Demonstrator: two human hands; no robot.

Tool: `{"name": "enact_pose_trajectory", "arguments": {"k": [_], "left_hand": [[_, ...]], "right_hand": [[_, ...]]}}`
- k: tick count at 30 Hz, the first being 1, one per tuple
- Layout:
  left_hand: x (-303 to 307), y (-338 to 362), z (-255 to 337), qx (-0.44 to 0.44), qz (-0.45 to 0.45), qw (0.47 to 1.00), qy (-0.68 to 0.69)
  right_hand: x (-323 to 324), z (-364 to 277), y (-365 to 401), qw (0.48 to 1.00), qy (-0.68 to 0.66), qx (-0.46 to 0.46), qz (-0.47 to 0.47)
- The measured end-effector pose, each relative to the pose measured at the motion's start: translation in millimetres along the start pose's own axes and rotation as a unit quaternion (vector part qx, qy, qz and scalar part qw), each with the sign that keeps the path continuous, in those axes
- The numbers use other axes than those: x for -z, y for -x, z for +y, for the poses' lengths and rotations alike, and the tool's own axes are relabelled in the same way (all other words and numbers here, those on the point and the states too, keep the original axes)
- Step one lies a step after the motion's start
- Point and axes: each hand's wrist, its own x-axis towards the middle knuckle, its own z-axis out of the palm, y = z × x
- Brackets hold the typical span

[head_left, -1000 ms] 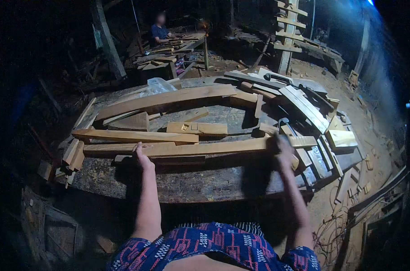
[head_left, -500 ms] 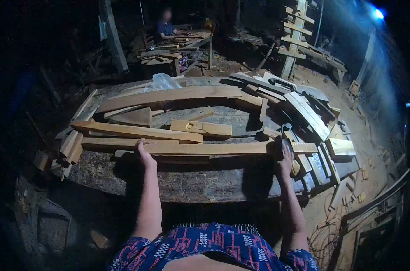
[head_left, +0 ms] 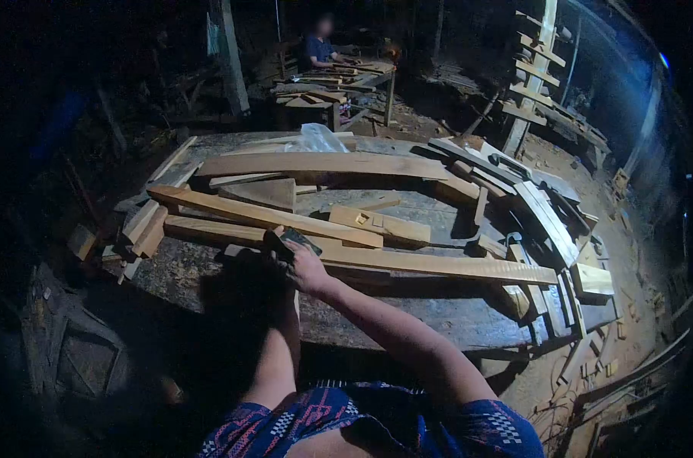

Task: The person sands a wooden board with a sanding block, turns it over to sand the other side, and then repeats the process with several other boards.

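Observation:
A long pale wooden strip [head_left: 438, 264] lies across the near part of the workbench [head_left: 339, 324]. My right hand [head_left: 308, 269] has its fingers closed on a small dark flat object [head_left: 301, 243] over the strip's left part. My left hand [head_left: 280, 258] is beside it in deep shadow, partly covered by my right hand, and its fingers cannot be made out. Just behind the strip are another long board [head_left: 262, 216] and a wooden block with a square opening [head_left: 392, 227]. A wide curved board [head_left: 323, 163] lies farther back.
Tools and wood pieces, among them a pale plank [head_left: 546, 223], crowd the bench's right side. Short blocks [head_left: 149, 233] lie at the left end. A plastic bag [head_left: 320, 139] is at the back. Beyond, a person [head_left: 321, 49] sits at another table with wood pieces.
My right hand has moved left along the strip with the dark object and is now beside my left hand. The view has shifted, so the bench sits farther right.

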Motion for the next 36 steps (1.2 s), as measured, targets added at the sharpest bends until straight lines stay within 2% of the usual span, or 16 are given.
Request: {"name": "enact_pose_trajectory", "arguments": {"k": [3,9,10,11,12,15,19,21,22,25,28,31,33,34,35,36], "left_hand": [[3,1,2,-0.002,-0.009,0.999,-0.053],[6,-1,-11,0.013,-0.018,0.991,-0.134],[3,-6,-33,0.064,0.011,0.998,0.012],[1,-10,-45,0.112,0.041,0.980,0.158],[0,-8,-32,0.154,0.034,0.970,0.187],[-3,-6,-19,0.140,0.052,0.974,0.172],[-3,-4,-18,0.097,0.039,0.989,0.108],[-5,-3,-8,0.005,0.047,0.999,0.007],[-5,-3,-10,0.003,0.043,0.999,0.009],[-3,-3,-12,0.060,0.011,0.991,0.120],[-2,-4,-11,0.122,0.013,0.983,0.139],[-4,-3,-1,0.129,0.027,0.982,0.136],[-5,-6,-18,0.132,0.027,0.980,0.147],[-3,-6,-25,0.134,0.028,0.979,0.153],[-2,-5,-24,0.137,0.024,0.979,0.152],[-3,-5,-22,0.145,0.019,0.978,0.150]], "right_hand": [[1,0,0,0.996,-0.085,-0.016,-0.019],[45,31,67,0.981,0.188,0.037,-0.041],[56,45,84,0.970,0.238,0.006,-0.042],[77,49,100,0.992,0.118,-0.053,0.011],[82,76,120,0.984,0.113,-0.123,0.054],[138,89,168,0.945,0.220,-0.183,0.160],[138,137,201,0.887,0.308,-0.318,0.133],[117,111,165,0.946,0.162,-0.246,0.136],[97,95,150,0.951,0.217,-0.188,0.118],[70,30,124,0.967,0.236,-0.036,0.091],[96,60,143,0.974,0.204,-0.041,0.085],[154,129,215,0.942,0.228,-0.182,0.164],[203,161,258,0.919,0.101,-0.209,0.320],[233,124,263,0.890,0.211,-0.323,0.243],[239,198,316,0.894,0.144,-0.250,0.342],[246,174,315,0.869,0.218,-0.318,0.311]]}}
